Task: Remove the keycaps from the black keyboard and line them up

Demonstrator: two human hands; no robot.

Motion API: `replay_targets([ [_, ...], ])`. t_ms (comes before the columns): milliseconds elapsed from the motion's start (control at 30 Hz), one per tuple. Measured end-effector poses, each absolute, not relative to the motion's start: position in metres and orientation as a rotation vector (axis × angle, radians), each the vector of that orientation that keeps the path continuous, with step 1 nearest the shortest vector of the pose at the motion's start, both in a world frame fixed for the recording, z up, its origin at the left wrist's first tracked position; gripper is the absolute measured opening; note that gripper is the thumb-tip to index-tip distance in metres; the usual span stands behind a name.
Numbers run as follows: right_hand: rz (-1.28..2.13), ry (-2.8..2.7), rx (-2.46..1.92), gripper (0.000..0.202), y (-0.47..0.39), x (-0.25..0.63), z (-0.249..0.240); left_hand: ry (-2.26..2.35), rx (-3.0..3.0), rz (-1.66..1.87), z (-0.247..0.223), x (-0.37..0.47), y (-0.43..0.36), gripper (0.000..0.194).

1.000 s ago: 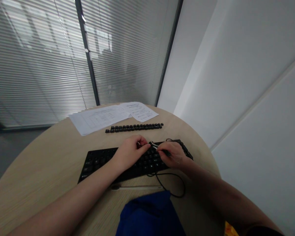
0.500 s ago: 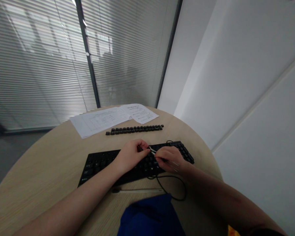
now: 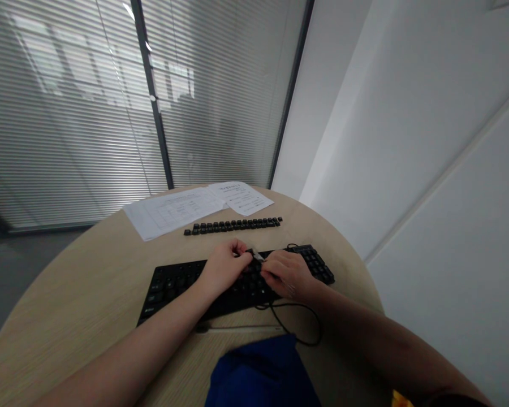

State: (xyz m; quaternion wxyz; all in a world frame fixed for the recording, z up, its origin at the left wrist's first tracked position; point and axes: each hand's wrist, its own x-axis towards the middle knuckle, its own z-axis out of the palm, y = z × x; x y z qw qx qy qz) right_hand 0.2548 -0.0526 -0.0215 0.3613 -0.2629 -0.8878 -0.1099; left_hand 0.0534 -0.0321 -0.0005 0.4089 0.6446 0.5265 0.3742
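Observation:
My left hand (image 3: 223, 267) is closed over the middle of a black keyboard (image 3: 169, 285). Its thumb and fingers pinch a small black keycap (image 3: 249, 251), partly hidden by the fingertips. Just to the right, my right hand (image 3: 286, 272) is wrapped round a thin, pale keycap puller (image 3: 258, 256). The puller's prongs point left and meet the keycap, while thin wires show faintly at the wrist side of the hand. Much of the keyboard's middle lies hidden beneath both hands.
Behind the keyboard, loose black keycaps (image 3: 233, 225) lie in rows. Printed papers (image 3: 173, 212) rest at the far side of the round wooden table (image 3: 68, 288). In front are a black cable (image 3: 309, 343), a slim pale brush-like stick (image 3: 241, 329) and blue cloth (image 3: 261, 373).
Both hands have shifted slightly left. The puller's prongs, apart and plainly visible before, now sit against the keycap at my left fingertips.

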Motion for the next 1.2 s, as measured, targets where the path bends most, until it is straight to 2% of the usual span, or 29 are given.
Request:
replay_targets([
  [233, -0.363, -2.186, -0.923, 0.029, -0.042, 0.274, -0.016, 1.181, 1.444, 1.020, 0.004, 0.050, -0.028, 0.014],
  [367, -0.357, -2.104, -0.907, 0.025, -0.036, 0.278, -0.017, 1.094, 1.464, 0.943, 0.002, 0.053, -0.030, 0.017],
  [533, -0.268, -2.232, -0.950, 0.029, -0.034, 0.277, -0.025, 1.030, 1.502, 0.865, 0.001, 0.059, -0.036, 0.019],
  [800, -0.385, -2.253, -0.776, 0.016, -0.041, 0.274, -0.024, 1.021, 1.545, 0.798, 0.002, 0.061, -0.041, 0.021],
  [1000, -0.347, -2.319, -0.823, 0.012, -0.043, 0.270, -0.020, 1.015, 1.555, 0.759, -0.003, 0.062, -0.039, 0.026],
  [1100, -0.303, -2.334, -0.896, 0.012, -0.039, 0.280, -0.012, 1.066, 1.708, 0.791, -0.001, 0.059, -0.039, 0.025],
  [1200, -0.273, -2.210, -1.067, 0.016, -0.023, 0.313, -0.003, 1.210, 2.101, 0.819, 0.008, 0.051, -0.038, 0.022],
])
